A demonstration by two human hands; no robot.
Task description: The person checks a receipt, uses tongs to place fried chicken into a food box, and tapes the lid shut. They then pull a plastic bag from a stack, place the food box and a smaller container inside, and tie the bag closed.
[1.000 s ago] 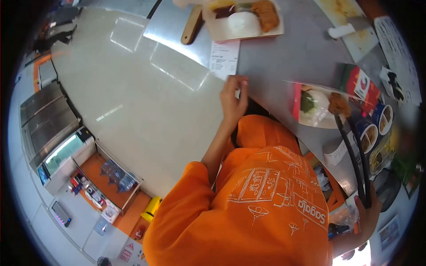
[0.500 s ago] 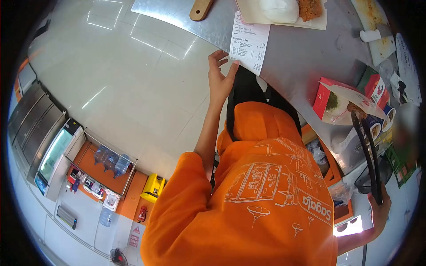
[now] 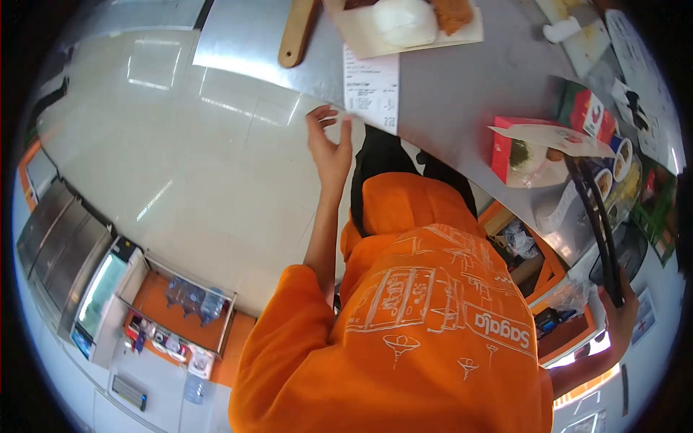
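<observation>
Left hand [image 3: 328, 148]: fingers spread, holding nothing, raised at upper centre just beside the receipt [image 3: 372, 88] hanging over the steel counter's [image 3: 462, 94] edge.
Right hand [image 3: 617, 310]: closed on black tongs [image 3: 595, 216], lower right.
Tongs: tips pinching fried food [image 3: 556, 154] into the tilted red box [image 3: 523, 155], right of centre, seemingly propped open for loading.

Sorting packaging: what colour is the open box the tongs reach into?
Red box, white inside flap, seen in the head view.

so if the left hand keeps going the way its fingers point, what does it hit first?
Most likely the receipt at the steel counter edge; the left hand is open just short of it. Depth is unclear.
</observation>
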